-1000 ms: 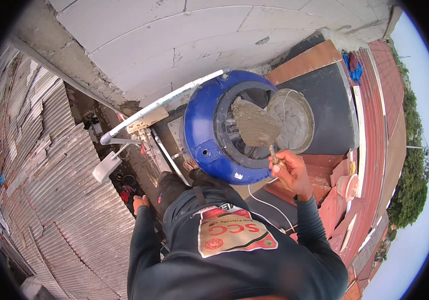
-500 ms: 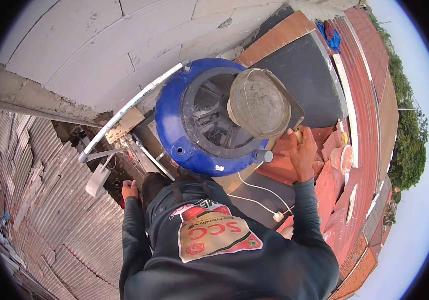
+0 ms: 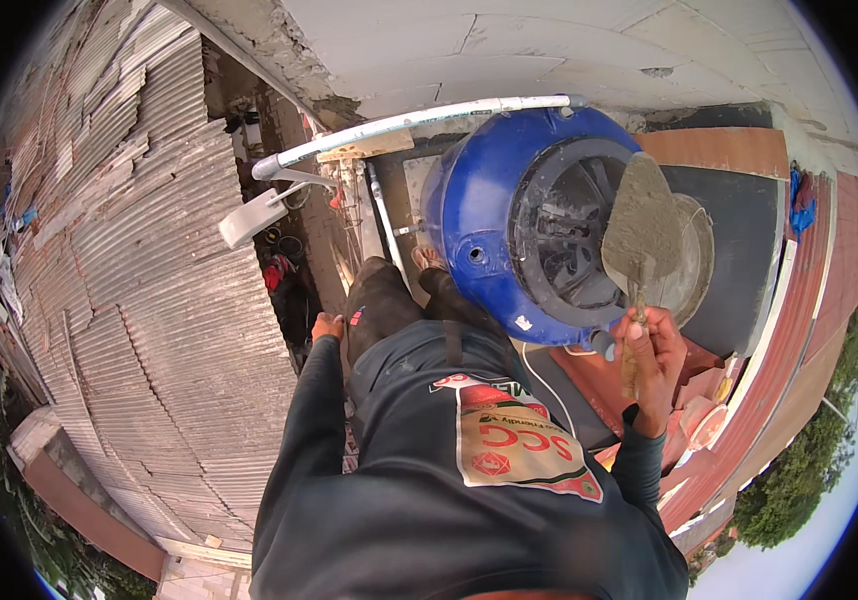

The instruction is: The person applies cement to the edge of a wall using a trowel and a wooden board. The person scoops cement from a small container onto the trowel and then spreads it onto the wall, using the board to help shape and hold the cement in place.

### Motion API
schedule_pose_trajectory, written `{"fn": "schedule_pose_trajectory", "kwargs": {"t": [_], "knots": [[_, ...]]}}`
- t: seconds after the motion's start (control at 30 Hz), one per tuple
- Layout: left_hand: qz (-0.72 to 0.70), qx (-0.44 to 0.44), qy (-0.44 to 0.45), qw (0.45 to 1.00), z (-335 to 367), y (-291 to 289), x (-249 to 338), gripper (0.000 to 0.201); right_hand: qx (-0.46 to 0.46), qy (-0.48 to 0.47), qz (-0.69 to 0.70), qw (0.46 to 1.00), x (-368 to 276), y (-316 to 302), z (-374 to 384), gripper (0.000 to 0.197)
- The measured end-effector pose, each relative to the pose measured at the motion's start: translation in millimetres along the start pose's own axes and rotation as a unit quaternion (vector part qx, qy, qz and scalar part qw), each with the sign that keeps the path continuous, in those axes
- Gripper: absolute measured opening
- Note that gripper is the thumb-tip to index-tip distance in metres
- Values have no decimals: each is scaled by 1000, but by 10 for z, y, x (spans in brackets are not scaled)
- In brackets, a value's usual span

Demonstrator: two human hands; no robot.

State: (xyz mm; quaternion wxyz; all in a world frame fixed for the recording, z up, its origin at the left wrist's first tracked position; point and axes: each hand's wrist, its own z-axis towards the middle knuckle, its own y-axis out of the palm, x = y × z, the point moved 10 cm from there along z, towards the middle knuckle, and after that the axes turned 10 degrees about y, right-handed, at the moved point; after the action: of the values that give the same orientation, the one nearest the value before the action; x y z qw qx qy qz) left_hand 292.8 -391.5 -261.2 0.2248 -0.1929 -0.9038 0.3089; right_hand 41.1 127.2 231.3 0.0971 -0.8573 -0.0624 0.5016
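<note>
Grey, mortar-coated trowel (image 3: 642, 220) clamped in R hand (image 3: 659, 352), long axis fwd, blade beyond fingers, overlapping L side of bucket (image 3: 696, 270) nxt to blue tank (image 3: 484, 205). L hand (image 3: 327, 325) well apart, fingers curled; can't tell if gripping.

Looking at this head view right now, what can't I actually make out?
In the head view:
- The bucket's left side: hidden behind the trowel.
- Part of the trowel's handle: covered by the right hand.
- Whether the left hand holds anything: too small.
- The pale wall: cut off by the upper edge.
- Clutter beside the metal roof: too dark and small.
</note>
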Motion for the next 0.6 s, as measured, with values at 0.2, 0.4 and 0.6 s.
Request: {"fn": "schedule_pose_trajectory", "kwargs": {"t": [0.2,0.4,0.6], "knots": [[-148,88,23,985,-163,218,249,36,-218,243,12,945,1396,2186,677,27],[-269,152,81,948,-205,280,733,28,-200,317,-86,923,3273,3457,1771,30],[-368,152,128,908,659,991,1090,40,-139,323,-73,933,4412,3908,2670,30]]}}
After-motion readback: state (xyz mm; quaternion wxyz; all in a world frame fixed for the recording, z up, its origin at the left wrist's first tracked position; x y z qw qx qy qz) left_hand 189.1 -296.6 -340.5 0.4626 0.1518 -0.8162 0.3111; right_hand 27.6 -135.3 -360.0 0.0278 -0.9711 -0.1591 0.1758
